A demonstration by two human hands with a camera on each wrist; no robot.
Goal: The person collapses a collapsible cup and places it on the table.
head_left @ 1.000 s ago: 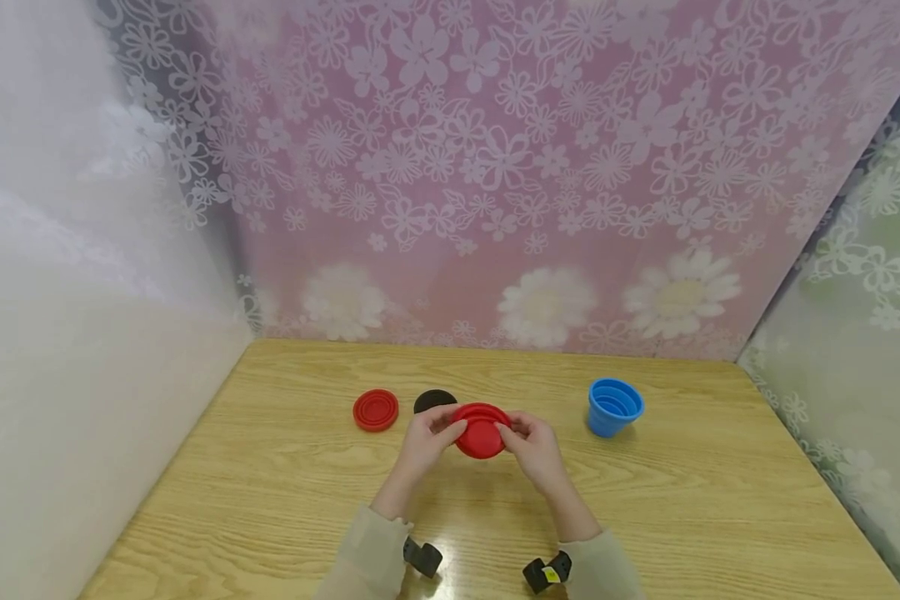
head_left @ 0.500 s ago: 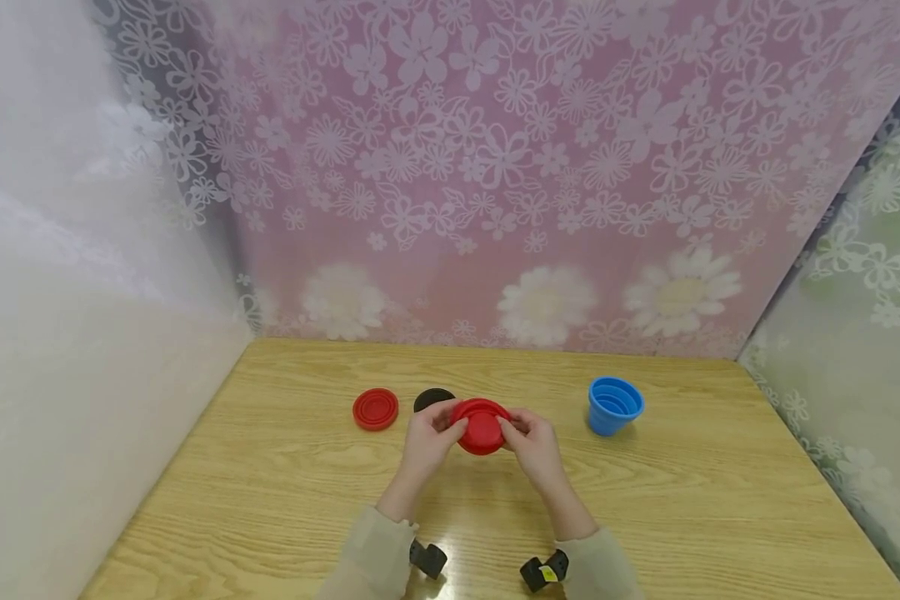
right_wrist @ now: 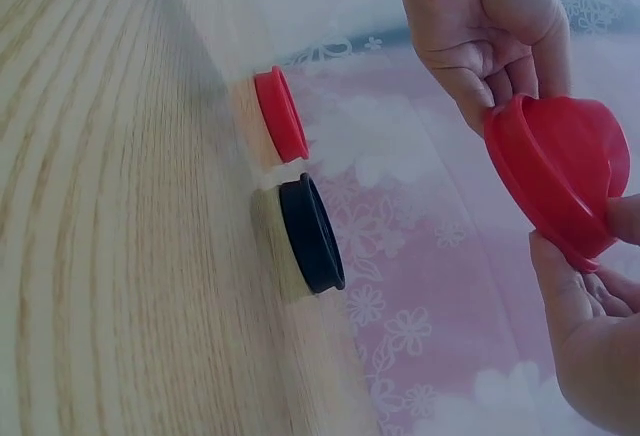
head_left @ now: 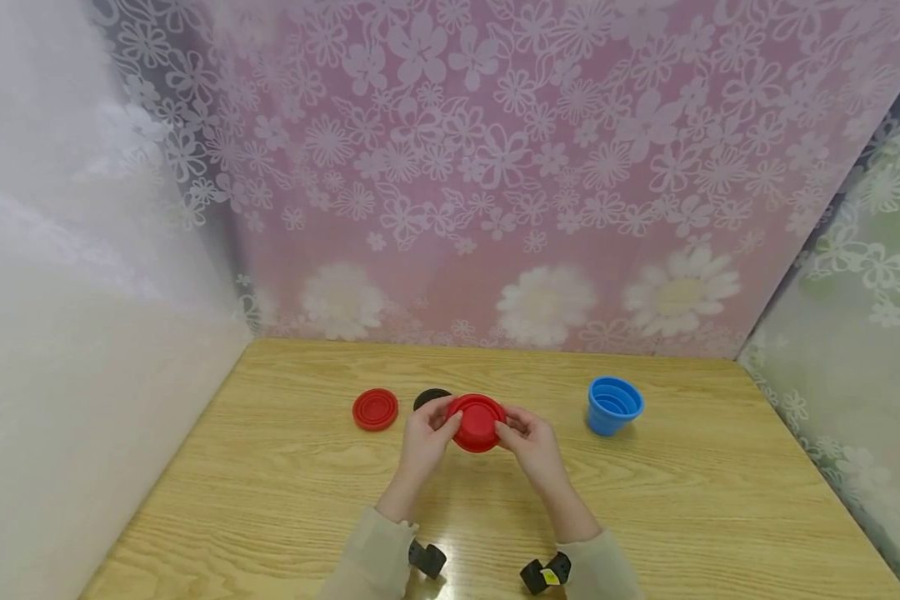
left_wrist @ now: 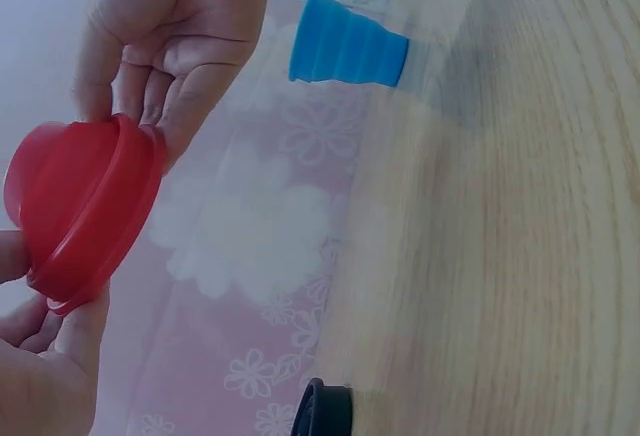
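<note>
Between both hands, raised above the table, is a red collapsible cup (head_left: 477, 425), partly folded, its base bulging toward me. My left hand (head_left: 424, 437) pinches its left rim, thumb on the near face and fingers behind. On the opposite side, my right hand (head_left: 531, 442) grips the rim in the same way. In the left wrist view the cup (left_wrist: 90, 206) appears side-on, a short stepped shape. The right wrist view shows the cup's (right_wrist: 560, 171) wide rim and a dented, uneven base side.
A flattened red collapsible cup (head_left: 376, 409) lies on the wooden table (head_left: 270, 500) at left. Beside it is a flattened black one (head_left: 431, 397), partly hidden by my left hand. An expanded blue collapsible cup (head_left: 614, 406) stands at right. Patterned curtains (head_left: 495, 167) border the table's back.
Both hands have lifted the red cup slightly and shifted it a little left, and its face has turned somewhat. My thumbs stay on it. The other cups remain in place.
</note>
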